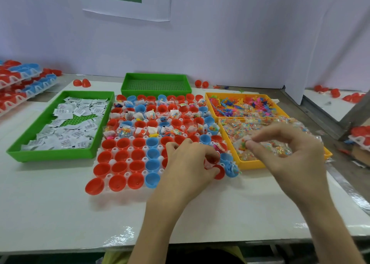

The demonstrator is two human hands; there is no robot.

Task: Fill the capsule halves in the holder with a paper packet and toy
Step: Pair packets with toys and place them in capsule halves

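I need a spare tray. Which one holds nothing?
The back green tray, behind the holder, shows bare mesh; the left green tray holds paper packets, the yellow trays toys.

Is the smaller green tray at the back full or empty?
Empty: the back green tray shows only its bare perforated floor from wall to wall, with nothing lying in it.

White bench (50,203) as I see it. Centre: white holder (129,160) of red and blue capsule halves (122,155). Left: green tray (50,155) of paper packets (80,109). Behind: second green tray (156,77). Right: far yellow tray (208,103) just beside near yellow tray (248,164). Along the back: loose red halves (82,83).
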